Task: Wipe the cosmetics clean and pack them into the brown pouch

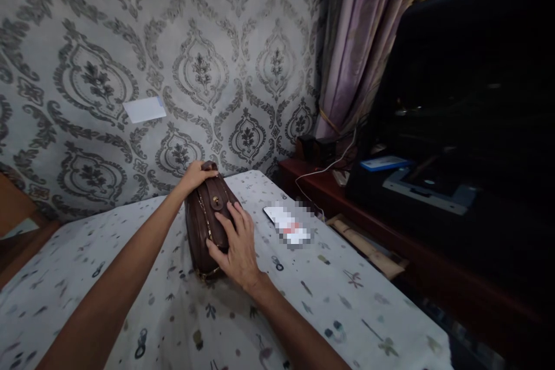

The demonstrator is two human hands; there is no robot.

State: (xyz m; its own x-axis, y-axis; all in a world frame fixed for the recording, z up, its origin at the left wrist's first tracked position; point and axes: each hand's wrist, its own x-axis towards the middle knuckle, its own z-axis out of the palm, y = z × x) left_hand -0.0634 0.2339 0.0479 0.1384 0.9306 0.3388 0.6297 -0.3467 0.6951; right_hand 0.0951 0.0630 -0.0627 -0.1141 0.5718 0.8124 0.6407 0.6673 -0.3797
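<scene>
A dark brown leather handbag (210, 217) stands on the patterned white cloth, with a gold-coloured zip along its top and a small gold clasp on a tab. My left hand (197, 176) grips its far end near a short strap, the thumb lying across the top. My right hand (237, 243) rests on the bag's near right side, fingers spread and thumb by the zip. The zip pull cannot be made out. To the right of the bag lies a phone (288, 225) with a lit, partly blurred screen.
The white cloth (347, 312) covers a bed or table against the wallpapered wall. A white paper (145, 110) is on the wall. At right stand a dark red wooden ledge (318, 188), a white cable (325, 169) and a large black screen (455, 98). A purple curtain (359, 40) hangs behind.
</scene>
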